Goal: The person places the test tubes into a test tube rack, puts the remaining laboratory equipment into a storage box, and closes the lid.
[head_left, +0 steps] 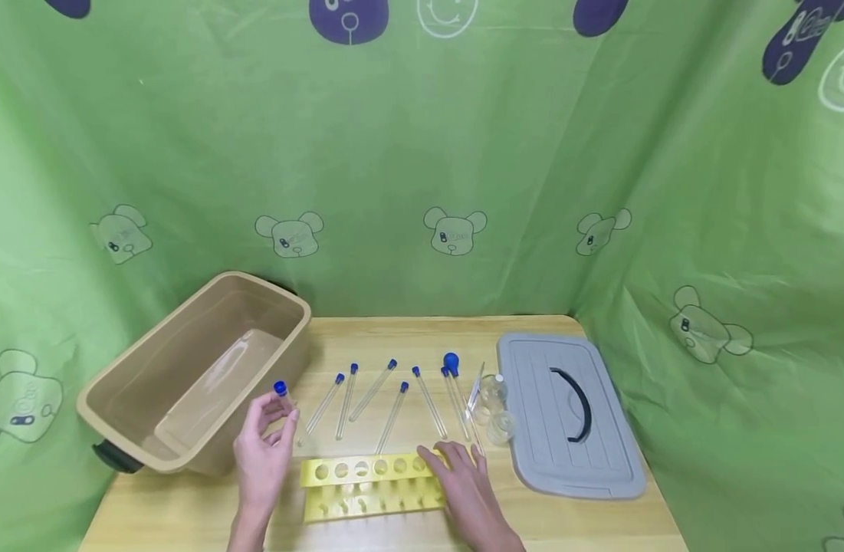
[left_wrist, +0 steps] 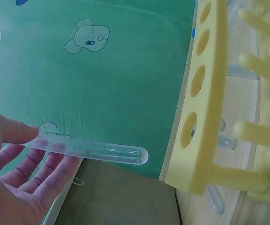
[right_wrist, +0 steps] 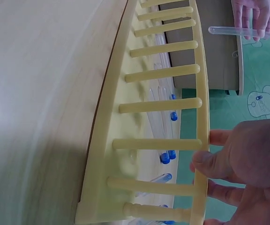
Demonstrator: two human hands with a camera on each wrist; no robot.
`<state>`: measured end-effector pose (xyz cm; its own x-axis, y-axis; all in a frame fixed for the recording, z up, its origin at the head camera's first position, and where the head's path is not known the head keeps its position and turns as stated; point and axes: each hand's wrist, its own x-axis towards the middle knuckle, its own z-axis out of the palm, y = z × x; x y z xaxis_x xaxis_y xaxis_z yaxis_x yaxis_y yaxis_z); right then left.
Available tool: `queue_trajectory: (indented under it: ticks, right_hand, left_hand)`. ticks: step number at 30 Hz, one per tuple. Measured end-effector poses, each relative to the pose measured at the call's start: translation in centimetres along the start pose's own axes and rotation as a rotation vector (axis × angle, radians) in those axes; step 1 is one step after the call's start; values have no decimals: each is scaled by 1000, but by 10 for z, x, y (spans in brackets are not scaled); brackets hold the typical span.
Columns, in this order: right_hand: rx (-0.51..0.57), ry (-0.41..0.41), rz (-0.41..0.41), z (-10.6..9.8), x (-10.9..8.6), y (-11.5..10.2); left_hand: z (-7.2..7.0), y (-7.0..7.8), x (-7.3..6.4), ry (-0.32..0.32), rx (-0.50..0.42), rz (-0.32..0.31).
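My left hand (head_left: 263, 454) holds a clear test tube (left_wrist: 107, 151) between thumb and fingers, near its blue cap (head_left: 280, 388). In the left wrist view the tube's rounded end points toward a yellow test tube rack (head_left: 371, 479), apart from it. The rack stands on the table with a row of round holes in its top plate and pegs below. At its right end my right hand (head_left: 468, 489) grips the top plate, with the thumb (right_wrist: 205, 161) on the near side and fingers around the edge. Behind the rack lie several blue-capped test tubes (head_left: 392, 416).
A brown tub (head_left: 296, 337) stands at the left, beside my left hand. Its grey lid (head_left: 546, 429) with a black handle lies at the right. Between tubes and lid are a blue rubber bulb (head_left: 451, 362), small clear glass vessels (head_left: 500, 428) and a thin metal tool (head_left: 474, 391).
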<state>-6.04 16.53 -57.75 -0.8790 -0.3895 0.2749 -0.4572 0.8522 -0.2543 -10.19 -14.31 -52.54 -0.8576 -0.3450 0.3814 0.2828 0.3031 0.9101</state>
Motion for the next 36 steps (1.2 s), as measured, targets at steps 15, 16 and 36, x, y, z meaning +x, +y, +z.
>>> queue_trajectory:
  ticks: [15, 16, 36]
  right_hand:
    - [-8, 1, 55, 4, 24, 15]
    - [-7, 8, 56, 5, 26, 16]
    - [48, 21, 100, 13, 63, 35]
  left_hand:
    - [8, 39, 0, 5, 12, 4]
    - [8, 39, 0, 6, 10, -3]
    - [23, 37, 15, -2, -20, 24]
